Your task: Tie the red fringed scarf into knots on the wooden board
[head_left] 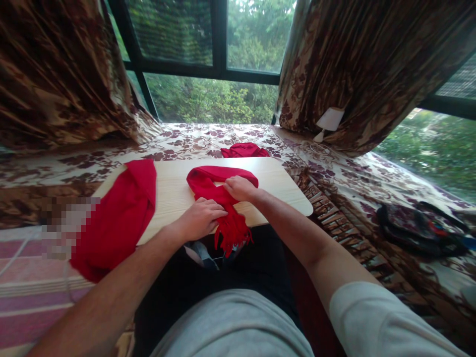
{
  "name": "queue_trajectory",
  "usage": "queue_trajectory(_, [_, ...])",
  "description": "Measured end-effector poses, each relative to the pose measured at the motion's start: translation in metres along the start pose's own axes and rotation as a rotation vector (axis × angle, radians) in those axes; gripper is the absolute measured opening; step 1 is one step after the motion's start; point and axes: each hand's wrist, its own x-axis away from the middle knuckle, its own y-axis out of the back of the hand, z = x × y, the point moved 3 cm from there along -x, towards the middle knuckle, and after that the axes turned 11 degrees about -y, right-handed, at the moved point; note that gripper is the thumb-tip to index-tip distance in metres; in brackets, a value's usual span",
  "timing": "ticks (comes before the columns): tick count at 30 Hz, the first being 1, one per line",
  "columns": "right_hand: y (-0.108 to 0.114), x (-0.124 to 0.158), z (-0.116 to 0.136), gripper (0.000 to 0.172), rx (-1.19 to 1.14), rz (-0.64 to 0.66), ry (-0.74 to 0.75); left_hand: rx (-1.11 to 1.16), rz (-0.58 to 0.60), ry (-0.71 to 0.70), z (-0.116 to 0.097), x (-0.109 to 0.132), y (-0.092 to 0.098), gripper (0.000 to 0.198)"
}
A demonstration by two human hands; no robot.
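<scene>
A red fringed scarf [210, 179] lies looped on a small light wooden table [275, 183] over my lap. Its two ends cross near the front edge and the fringe [232, 233] hangs off the table. My left hand [201, 218] rests on the crossed part with fingers curled, pressing the scarf. My right hand [240, 188] lies just beyond it, fingers closed on the scarf where the loop meets. A second red cloth [119, 218] drapes over the table's left end and hangs down.
Another red cloth [243, 149] lies behind the table on the patterned bedding. Brown floral curtains hang on both sides of a large window. A white lamp [327, 121] stands at the right. A dark bag [420, 230] lies at the far right.
</scene>
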Motion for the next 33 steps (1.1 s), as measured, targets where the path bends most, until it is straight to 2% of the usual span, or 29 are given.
queue_trajectory(6, [-0.002,0.001,0.003,0.042,0.063,-0.008,-0.023,-0.098,-0.037,-0.001,-0.001,-0.008,-0.007,0.030])
queue_trajectory(11, [-0.001,-0.001,0.002,0.045,0.063,0.033,0.009,-0.029,-0.092,0.079,0.000,0.004,0.002,0.032])
queue_trajectory(15, [-0.003,-0.003,0.000,0.048,0.062,0.027,0.027,0.115,-0.144,0.095,-0.001,0.012,0.008,0.033])
queue_trajectory(17, [-0.004,-0.004,0.000,0.050,0.068,0.023,0.033,0.171,-0.235,0.135,0.005,0.010,0.012,0.037])
queue_trajectory(20, [-0.003,-0.002,0.003,0.047,0.080,0.026,0.041,0.165,-0.331,0.250,0.030,0.001,0.013,0.042])
queue_trajectory(22, [0.001,0.003,0.007,0.044,0.094,-0.005,0.045,0.154,-0.292,0.315,0.051,-0.005,0.008,0.051])
queue_trajectory(26, [0.016,0.018,0.010,0.041,0.119,-0.166,-0.020,0.213,-0.063,0.386,0.083,-0.010,-0.013,0.063])
queue_trajectory(30, [0.025,0.027,-0.018,0.037,0.125,-0.293,-0.304,0.178,0.039,0.431,0.087,-0.005,-0.027,0.063])
queue_trajectory(32, [0.024,0.024,-0.038,0.047,0.110,-0.288,-0.395,0.141,0.061,0.442,0.083,-0.004,-0.028,0.064])
queue_trajectory(33, [0.022,0.020,-0.047,0.049,0.088,-0.249,-0.387,0.128,0.075,0.447,0.081,-0.005,-0.029,0.065])
